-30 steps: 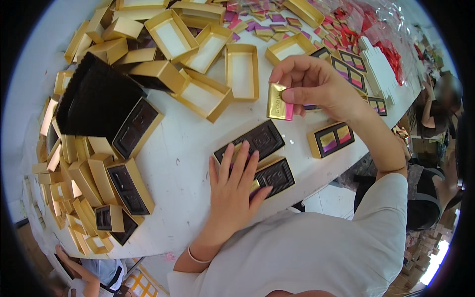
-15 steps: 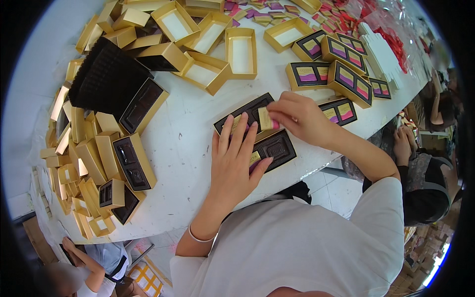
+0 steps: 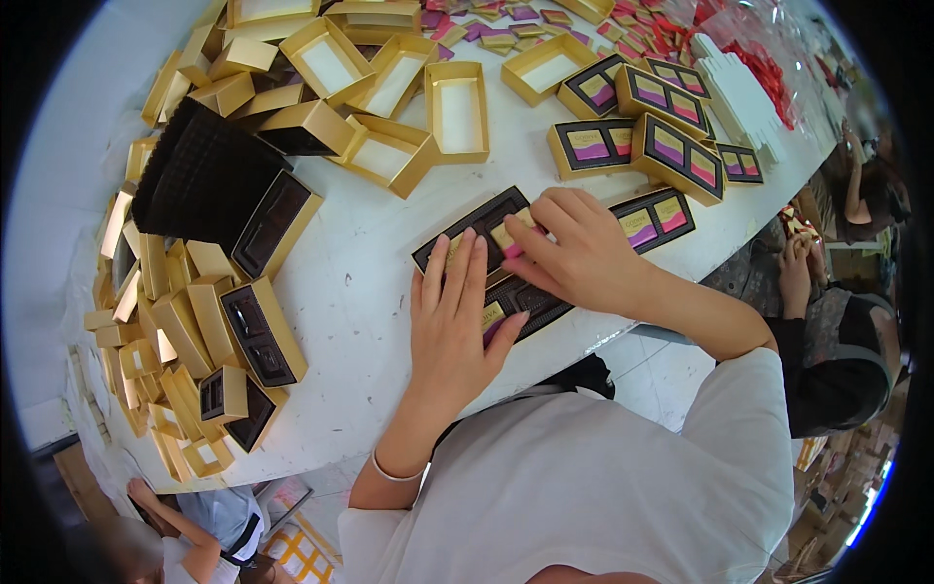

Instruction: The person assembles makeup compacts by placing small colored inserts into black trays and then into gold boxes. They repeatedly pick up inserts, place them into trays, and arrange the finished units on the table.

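Over the black tray [image 3: 489,220] shows gold-pink wrapping [image 3: 505,239].

bright diffuse light on white table [image 3: 355,321], glints on gold boxes [image 3: 172,326], edges bowed, corners black

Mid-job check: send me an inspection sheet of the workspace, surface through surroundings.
Surface: white table, scuffed with dark marks.
Job's things: farther box and nearer box, both with dark trays, partly covered; gold-and-pink wrapped piece at the farther box.
Clutter: gold boxes piled left; stacked black trays; filled boxes on the right; loose wrapped pieces toward the far side.
Grippers: bare hands; left hand spread over both boxes, right hand holding the wrapped piece.
Cables: nothing seen.
Surroundings: one person lower left, others at right; tiled floor.
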`<state>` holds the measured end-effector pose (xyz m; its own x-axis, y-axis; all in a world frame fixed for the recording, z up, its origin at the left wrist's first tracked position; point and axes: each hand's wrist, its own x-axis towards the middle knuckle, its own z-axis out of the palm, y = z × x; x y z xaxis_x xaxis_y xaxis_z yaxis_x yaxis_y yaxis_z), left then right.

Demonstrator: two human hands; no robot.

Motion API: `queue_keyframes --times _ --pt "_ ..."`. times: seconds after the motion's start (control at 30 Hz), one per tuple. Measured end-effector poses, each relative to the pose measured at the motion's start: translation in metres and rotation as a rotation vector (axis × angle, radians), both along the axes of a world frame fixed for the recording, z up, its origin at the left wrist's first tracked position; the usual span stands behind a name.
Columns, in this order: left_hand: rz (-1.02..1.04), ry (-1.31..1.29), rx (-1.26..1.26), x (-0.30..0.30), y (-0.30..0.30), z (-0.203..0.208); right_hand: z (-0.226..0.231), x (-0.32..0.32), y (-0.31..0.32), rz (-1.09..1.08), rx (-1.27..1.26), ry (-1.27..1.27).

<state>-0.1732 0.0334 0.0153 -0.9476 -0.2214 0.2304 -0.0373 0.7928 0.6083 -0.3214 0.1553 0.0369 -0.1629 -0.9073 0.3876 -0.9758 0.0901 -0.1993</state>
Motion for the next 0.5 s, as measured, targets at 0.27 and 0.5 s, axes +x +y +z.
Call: queue_keyframes --times 0.27,0.5 --pt "-0.013 -0.068 -0.070 0.001 0.000 0.005 -0.005 -0.025 -0.005 0.064 0.048 -0.420" --pt "-0.016 -0.104 -0.076 -0.001 0.001 0.008 -0.004 -0.026 -0.026 -0.100 0.244 -0.652"
